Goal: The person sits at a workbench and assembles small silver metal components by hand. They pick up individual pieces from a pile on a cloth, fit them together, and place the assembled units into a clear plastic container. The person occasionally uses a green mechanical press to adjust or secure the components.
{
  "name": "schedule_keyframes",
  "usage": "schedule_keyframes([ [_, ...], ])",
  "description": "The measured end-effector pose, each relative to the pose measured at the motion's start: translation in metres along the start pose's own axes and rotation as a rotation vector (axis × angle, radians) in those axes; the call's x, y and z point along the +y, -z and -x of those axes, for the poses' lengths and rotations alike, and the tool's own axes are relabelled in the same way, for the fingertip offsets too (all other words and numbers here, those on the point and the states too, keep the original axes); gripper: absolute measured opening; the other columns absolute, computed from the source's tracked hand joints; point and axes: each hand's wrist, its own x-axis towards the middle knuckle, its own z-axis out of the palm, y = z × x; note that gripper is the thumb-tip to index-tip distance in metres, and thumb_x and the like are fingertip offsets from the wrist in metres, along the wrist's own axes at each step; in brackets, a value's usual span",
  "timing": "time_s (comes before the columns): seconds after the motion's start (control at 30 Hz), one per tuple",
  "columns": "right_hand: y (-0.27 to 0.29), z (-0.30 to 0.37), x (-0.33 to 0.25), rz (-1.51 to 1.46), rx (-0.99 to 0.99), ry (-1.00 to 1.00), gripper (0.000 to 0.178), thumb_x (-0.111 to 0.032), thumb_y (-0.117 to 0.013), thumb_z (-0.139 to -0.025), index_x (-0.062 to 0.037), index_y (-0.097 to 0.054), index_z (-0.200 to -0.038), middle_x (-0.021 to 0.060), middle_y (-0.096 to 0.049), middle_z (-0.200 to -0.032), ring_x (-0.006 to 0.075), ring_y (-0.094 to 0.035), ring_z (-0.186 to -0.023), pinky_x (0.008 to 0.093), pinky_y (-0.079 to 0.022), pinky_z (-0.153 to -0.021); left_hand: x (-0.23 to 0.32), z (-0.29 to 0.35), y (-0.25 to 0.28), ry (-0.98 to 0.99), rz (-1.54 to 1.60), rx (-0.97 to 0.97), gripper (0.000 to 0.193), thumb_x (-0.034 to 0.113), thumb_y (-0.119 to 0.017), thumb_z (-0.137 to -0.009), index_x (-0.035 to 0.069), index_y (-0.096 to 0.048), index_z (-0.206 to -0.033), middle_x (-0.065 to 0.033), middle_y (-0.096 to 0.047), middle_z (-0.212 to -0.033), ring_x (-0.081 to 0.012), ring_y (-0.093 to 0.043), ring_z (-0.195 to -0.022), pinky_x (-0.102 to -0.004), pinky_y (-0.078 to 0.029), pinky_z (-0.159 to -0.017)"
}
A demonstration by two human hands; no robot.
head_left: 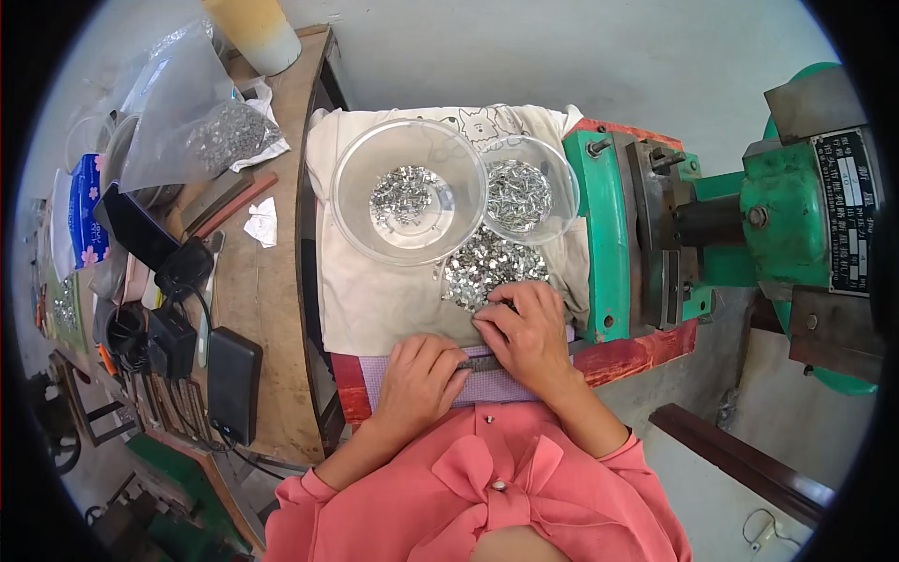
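Observation:
A loose pile of small shiny metal pieces point(482, 267) lies on a beige cloth point(375, 309) in front of me. My right hand point(529, 332) is at the near edge of this pile, its thumb and fingers pinched together; what is in them is too small to tell. A narrow dark bar point(483, 363) lies crosswise just below. My left hand point(419, 379) has its fingertips closed round the bar's left end. Beyond the pile stand a large clear plastic tub point(346, 225) with small metal parts and a smaller clear tub point(565, 187) holding thin metal pieces.
A green machine press point(787, 206) stands close on the right. On the wooden bench point(272, 365) at left are a black power bank point(234, 384), cables, a clear bag point(178, 122) of grey parts and a tissue pack point(89, 211). A brown beam point(740, 459) lies at lower right.

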Motion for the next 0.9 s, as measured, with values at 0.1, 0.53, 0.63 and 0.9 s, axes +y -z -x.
schedule_keyframes([
  [0.1, 0.003, -0.002, 0.001, -0.003, -0.027, 0.02, 0.011, -0.012, -0.078, -0.079, -0.0102, -0.072, -0.088, 0.0046, -0.062, -0.104, 0.0282, -0.057, -0.102, 0.0437, -0.042, -0.09, 0.001, -0.003, -0.003, -0.021, 0.005, 0.005, 0.02, 0.012, -0.077, -0.078, 0.009, -0.066, -0.094, -0.006, -0.064, -0.1, -0.0276, -0.059, -0.095, -0.0409, -0.043, -0.081],
  [0.53, 0.007, -0.003, 0.005, 0.018, -0.041, 0.052, 0.014, -0.01, -0.077, -0.075, -0.0127, -0.069, -0.087, 0.0026, -0.061, -0.104, 0.0274, -0.057, -0.103, 0.0431, -0.041, -0.093, 0.0, -0.007, 0.001, 0.004, 0.026, 0.038, 0.021, 0.009, -0.077, -0.077, 0.008, -0.064, -0.093, -0.0076, -0.064, -0.099, -0.0285, -0.059, -0.094, -0.0414, -0.043, -0.078],
  [0.63, 0.01, 0.008, 0.003, -0.07, -0.01, 0.025, 0.017, -0.01, -0.079, -0.073, -0.0125, -0.069, -0.087, 0.002, -0.062, -0.103, 0.027, -0.057, -0.102, 0.0428, -0.041, -0.092, -0.006, -0.015, 0.004, 0.015, -0.016, 0.088, 0.021, 0.009, -0.077, -0.077, 0.007, -0.064, -0.093, -0.0083, -0.064, -0.098, -0.0295, -0.059, -0.092, -0.041, -0.044, -0.077],
  [0.9, 0.006, 0.05, -0.007, -0.167, -0.014, 0.026, 0.019, -0.013, -0.083, -0.073, -0.014, -0.073, -0.089, 0.0006, -0.064, -0.102, 0.026, -0.057, -0.1, 0.0415, -0.042, -0.089, -0.01, -0.046, -0.005, 0.046, -0.152, 0.139, 0.02, 0.007, -0.076, -0.076, 0.007, -0.066, -0.094, -0.0075, -0.06, -0.092, -0.029, -0.057, -0.083, -0.0407, -0.045, -0.072],
])
